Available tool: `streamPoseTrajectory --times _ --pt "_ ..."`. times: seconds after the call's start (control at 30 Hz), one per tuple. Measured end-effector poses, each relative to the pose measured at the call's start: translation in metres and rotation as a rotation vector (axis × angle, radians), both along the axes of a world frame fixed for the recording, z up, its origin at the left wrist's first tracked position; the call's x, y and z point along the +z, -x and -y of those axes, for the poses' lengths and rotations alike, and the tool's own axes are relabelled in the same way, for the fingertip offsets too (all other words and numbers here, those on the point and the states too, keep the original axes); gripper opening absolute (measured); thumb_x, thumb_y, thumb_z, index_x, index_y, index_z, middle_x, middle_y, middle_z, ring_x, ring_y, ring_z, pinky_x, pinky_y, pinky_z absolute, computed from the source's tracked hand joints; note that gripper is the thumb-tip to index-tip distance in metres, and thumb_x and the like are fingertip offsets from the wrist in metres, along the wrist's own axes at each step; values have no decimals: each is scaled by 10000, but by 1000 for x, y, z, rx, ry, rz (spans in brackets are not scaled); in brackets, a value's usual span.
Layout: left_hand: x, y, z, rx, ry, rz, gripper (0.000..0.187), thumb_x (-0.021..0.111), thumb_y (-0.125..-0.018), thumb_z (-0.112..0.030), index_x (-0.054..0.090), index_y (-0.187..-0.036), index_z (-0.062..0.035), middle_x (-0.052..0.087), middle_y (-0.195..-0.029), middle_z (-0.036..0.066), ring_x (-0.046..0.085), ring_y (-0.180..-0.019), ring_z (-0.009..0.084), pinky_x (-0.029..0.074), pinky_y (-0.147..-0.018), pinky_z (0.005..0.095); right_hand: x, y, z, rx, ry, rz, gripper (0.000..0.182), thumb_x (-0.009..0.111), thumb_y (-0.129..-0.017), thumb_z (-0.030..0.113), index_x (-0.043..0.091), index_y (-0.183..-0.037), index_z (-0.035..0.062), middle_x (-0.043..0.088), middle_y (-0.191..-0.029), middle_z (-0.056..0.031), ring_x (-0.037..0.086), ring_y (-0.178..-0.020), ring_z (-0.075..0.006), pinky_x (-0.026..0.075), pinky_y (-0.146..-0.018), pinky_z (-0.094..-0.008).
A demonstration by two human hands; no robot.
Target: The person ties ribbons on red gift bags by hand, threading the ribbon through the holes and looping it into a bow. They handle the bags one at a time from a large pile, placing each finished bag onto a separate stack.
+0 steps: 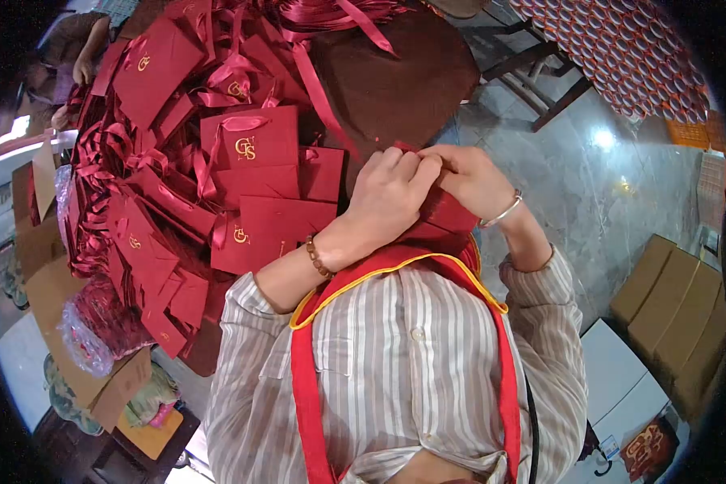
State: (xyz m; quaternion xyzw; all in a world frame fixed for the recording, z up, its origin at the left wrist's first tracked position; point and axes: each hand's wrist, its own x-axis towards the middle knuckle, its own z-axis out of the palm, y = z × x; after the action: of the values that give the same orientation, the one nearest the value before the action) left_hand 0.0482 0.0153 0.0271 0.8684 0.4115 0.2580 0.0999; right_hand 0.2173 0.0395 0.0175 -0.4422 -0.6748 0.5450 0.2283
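My left hand (385,198), with a beaded bracelet at the wrist, has its fingers curled and closed at the edge of a small dark red paper gift bag (448,211). My right hand (477,184), wearing a silver bangle, pinches the same bag from the other side. The thumbs and fingertips meet near its upper edge, and the hands cover much of it. To the left lies a heap of matching red gift bags (270,145) with gold letters and satin ribbon handles. The bag in my hands is just above my red apron (395,256) with yellow trim.
The heap rests on a brown round-edged table (395,81), with loose ribbons (363,24) at its far side. Another person's arm (89,52) shows at upper left. A rack of many small round items (629,56) stands upper right, cardboard boxes (669,302) lower right.
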Motion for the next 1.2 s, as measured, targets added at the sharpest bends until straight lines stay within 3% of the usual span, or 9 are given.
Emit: streamPoseTrajectory --times 0.17,0.2,0.43,0.5,0.73,0.93,1.07,1.13,1.2 --pt "-6 -1 -3 -37 159 251 307 512 -685 30 536 -986 -28 539 -756 135 532 -724 306 448 -653 389 -8 -22 -9 154 -123 -143 246 485 -811 47 576 -1024 -37 617 -925 -48 559 -793 -101 445 -718 -240" --pt "-4 2 -4 -40 162 251 307 512 -685 30 536 -986 -28 539 -756 135 532 -724 306 448 -653 389 -3 -23 -5 -47 327 -151 246 495 -825 82 584 -1023 -35 605 -853 -16 541 -762 -70 432 -686 -216" --pt "14 7 -11 -100 356 249 257 522 -758 21 514 -1011 -28 601 -842 161 576 -780 335 462 -668 418 23 -27 -23 80 731 -296 239 503 -826 155 608 -965 -9 596 -806 7 504 -683 -46 414 -607 -206" --pt "16 6 -11 -81 354 203 236 522 -771 12 514 -1003 -28 603 -837 156 576 -781 341 462 -666 425 27 -26 -31 275 556 -4 226 535 -807 147 609 -962 0 592 -762 24 491 -626 -36 403 -557 -208" --pt "22 24 -28 -69 472 68 168 598 -776 -76 593 -941 -44 617 -788 159 613 -722 307 473 -629 371 -3 -16 -32 303 277 -21 196 558 -820 105 603 -972 -10 633 -806 -6 570 -720 -68 461 -646 -224" --pt "26 29 -48 -103 660 -58 167 530 -844 -168 607 -927 -45 633 -716 124 633 -638 254 469 -584 319 3 -10 -37 361 -214 17 141 591 -778 102 605 -872 -2 627 -686 -125 615 -599 -186 460 -554 -295" --pt "25 30 -62 -198 713 -103 142 531 -840 -151 593 -900 -38 620 -683 107 614 -597 207 456 -560 308 1 -11 -38 379 -167 -4 133 583 -775 95 606 -867 2 628 -697 -127 616 -604 -200 460 -560 -298" --pt "31 31 -68 -262 1094 35 143 533 -804 -180 586 -826 -50 604 -642 110 588 -610 268 444 -592 350 5 -11 -38 432 -86 -67 127 578 -774 93 607 -859 3 623 -705 -138 617 -618 -233 463 -573 -310" --pt "34 32 -70 -314 1027 3 132 535 -798 -171 570 -803 -44 591 -626 97 574 -595 244 430 -582 337 5 -11 -39 448 -173 -46 126 572 -776 91 605 -861 4 623 -721 -140 615 -638 -258 465 -584 -319"
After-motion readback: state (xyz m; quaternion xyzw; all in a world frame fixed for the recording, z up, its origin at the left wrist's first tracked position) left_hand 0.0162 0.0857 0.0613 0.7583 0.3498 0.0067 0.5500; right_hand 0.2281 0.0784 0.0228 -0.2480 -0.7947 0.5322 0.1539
